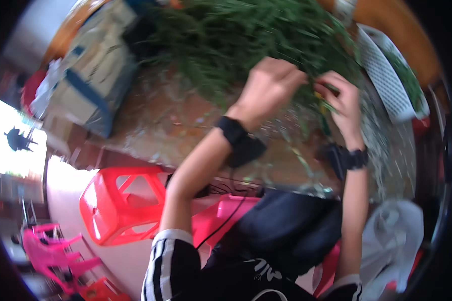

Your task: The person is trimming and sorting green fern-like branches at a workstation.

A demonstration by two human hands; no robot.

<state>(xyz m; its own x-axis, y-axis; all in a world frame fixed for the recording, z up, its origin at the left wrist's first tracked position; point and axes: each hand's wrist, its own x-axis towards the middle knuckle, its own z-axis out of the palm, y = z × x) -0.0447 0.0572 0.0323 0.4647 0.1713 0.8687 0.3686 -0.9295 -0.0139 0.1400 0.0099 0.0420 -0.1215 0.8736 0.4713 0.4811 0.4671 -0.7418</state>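
A large heap of feathery green sprigs [221, 45] covers the far part of the brown table [150, 120]. Over the heap's near edge is my left hand [273, 83], closed with its fingertips pinched together; what lies in the pinch is hidden. Just right of it, my right hand [342, 103] has its thumb and fingers curled around a thin yellow and green piece, blurred by motion. The two hands' fingertips nearly meet. Loose stems and leaf bits lie on the table below them. Both wrists wear black bands with dark boxes.
A white perforated basket [386, 75] with greens stands at the right. At the left is a beige and blue box-like package [93, 70]. Below are a red plastic stool [98, 208], pink chairs [45, 251] and a whitish plastic bag [394, 236]. A black cable hangs near my lap.
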